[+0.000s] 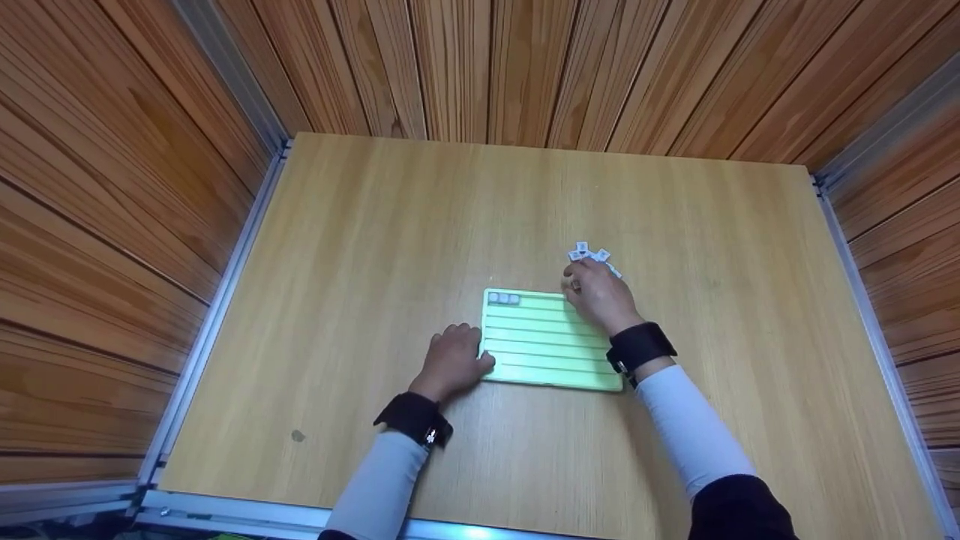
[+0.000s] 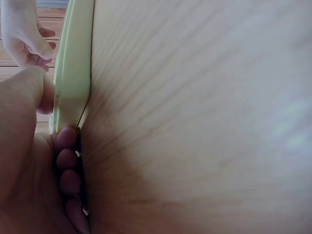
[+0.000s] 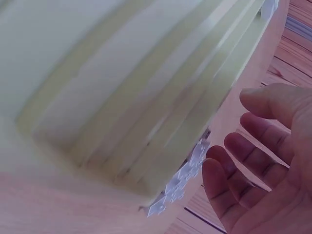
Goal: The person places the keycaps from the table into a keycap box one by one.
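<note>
A light green ridged tray lies on the table, with several small white pieces side by side in its top-left corner. My left hand grips the tray's left edge; in the left wrist view the thumb lies over the rim of the tray and the fingers bunch at its side. Over the tray's far right corner hovers my right hand, fingers loosely bent. Beyond it is a cluster of small white tiles with dark marks, partly hidden by that hand. The right wrist view shows nothing between its fingers.
The wooden table is bounded by plank walls at the back and both sides. A metal rail runs along the front edge. A dark spot marks the table at the front left.
</note>
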The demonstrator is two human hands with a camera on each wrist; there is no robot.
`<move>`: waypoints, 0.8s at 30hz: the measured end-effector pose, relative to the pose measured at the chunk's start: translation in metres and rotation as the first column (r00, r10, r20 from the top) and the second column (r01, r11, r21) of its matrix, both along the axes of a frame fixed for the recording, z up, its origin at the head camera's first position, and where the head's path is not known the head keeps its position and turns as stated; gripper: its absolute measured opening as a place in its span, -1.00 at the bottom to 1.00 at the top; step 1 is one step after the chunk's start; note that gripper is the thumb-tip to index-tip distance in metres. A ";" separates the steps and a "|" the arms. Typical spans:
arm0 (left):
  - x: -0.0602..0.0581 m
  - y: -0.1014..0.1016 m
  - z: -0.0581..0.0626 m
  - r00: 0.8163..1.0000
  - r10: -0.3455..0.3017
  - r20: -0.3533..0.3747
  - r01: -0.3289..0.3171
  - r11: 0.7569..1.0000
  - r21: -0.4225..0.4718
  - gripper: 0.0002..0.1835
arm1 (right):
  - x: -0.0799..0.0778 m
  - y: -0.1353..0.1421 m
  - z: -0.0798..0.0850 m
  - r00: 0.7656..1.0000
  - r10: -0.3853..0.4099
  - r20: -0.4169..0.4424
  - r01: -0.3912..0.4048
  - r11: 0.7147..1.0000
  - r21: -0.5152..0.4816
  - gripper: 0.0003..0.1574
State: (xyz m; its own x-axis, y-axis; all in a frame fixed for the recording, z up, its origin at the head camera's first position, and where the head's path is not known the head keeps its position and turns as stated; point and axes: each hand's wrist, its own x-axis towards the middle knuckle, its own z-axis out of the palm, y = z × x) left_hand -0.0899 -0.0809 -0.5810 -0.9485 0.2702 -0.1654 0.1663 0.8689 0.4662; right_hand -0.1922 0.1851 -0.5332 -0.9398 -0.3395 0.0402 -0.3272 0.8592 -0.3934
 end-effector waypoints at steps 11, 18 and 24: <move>-0.001 0.000 -0.002 1.000 0.010 0.023 -0.010 1.000 0.005 -0.77 | -0.004 0.004 -0.005 1.000 -0.020 0.004 0.020 1.000 0.008 -0.76; -0.001 0.001 -0.002 0.999 0.012 0.031 -0.013 1.000 0.011 -0.77 | -0.007 0.005 -0.009 1.000 -0.006 0.008 0.006 1.000 0.008 -0.87; -0.001 0.000 -0.002 1.000 0.009 0.022 -0.010 1.000 0.010 -0.78 | -0.012 0.005 -0.008 0.998 -0.017 0.066 0.017 1.000 0.001 -0.87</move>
State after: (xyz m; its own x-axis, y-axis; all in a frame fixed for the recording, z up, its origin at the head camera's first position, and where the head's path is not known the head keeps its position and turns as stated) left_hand -0.0912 -0.0805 -0.5825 -0.9471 0.2630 -0.1838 0.1474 0.8655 0.4787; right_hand -0.2046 0.1902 -0.5410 -0.9459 -0.3236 -0.0219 -0.2862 0.8645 -0.4133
